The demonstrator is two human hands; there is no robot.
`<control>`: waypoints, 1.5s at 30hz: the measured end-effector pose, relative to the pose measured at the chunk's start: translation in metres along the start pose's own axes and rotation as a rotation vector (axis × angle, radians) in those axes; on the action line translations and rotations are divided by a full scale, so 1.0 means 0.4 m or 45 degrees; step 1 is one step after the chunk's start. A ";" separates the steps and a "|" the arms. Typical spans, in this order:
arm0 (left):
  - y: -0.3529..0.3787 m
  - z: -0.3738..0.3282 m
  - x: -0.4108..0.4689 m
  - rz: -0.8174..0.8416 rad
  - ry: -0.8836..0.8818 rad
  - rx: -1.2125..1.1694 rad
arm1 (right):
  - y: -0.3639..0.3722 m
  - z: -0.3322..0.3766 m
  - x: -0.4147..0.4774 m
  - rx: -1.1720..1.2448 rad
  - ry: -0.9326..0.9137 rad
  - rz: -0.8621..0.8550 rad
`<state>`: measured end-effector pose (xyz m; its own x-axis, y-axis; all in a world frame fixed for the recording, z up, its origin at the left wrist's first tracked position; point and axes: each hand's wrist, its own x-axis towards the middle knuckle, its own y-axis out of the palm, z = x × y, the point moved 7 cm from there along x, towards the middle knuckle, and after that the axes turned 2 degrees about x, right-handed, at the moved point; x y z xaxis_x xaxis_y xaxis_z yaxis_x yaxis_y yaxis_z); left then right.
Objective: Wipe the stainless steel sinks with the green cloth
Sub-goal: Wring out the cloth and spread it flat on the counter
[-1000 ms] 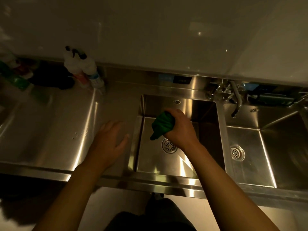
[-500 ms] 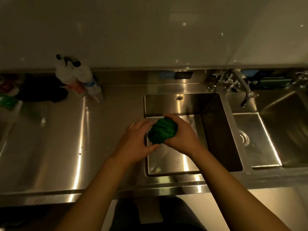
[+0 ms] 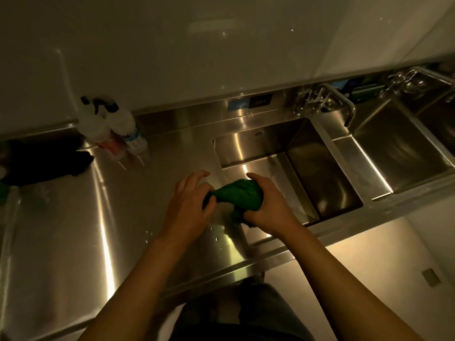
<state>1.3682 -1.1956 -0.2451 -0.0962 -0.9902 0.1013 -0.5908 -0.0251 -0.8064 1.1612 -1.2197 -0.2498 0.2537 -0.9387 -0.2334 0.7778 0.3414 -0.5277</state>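
Note:
The green cloth point(image 3: 236, 196) is bunched up between both hands above the left rim of the near stainless steel sink point(image 3: 307, 173). My right hand point(image 3: 268, 205) grips its right part, fingers curled over the top. My left hand point(image 3: 189, 205) pinches its left end. A second sink point(image 3: 394, 153) lies to the right, and a further basin shows at the far right edge.
Two spray bottles point(image 3: 115, 129) stand at the back of the steel counter point(image 3: 73, 230), left of the sinks. A dark cloth point(image 3: 44, 161) lies at the far left. A bent faucet point(image 3: 339, 104) rises between the two sinks. Water drops dot the counter by my hands.
My left hand left the counter and took hold of the cloth. Both hands lifted the cloth from inside the sink to its left rim. The view tilted and shifted left.

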 end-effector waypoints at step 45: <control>-0.065 0.142 -0.053 0.065 -0.270 -0.223 | 0.075 0.095 0.100 -0.165 -0.274 0.127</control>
<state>1.4312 -1.1817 -0.2596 0.0297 -0.9967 -0.0756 -0.7205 0.0311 -0.6928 1.2166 -1.2487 -0.2440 0.4522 -0.8841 -0.1178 0.6664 0.4227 -0.6143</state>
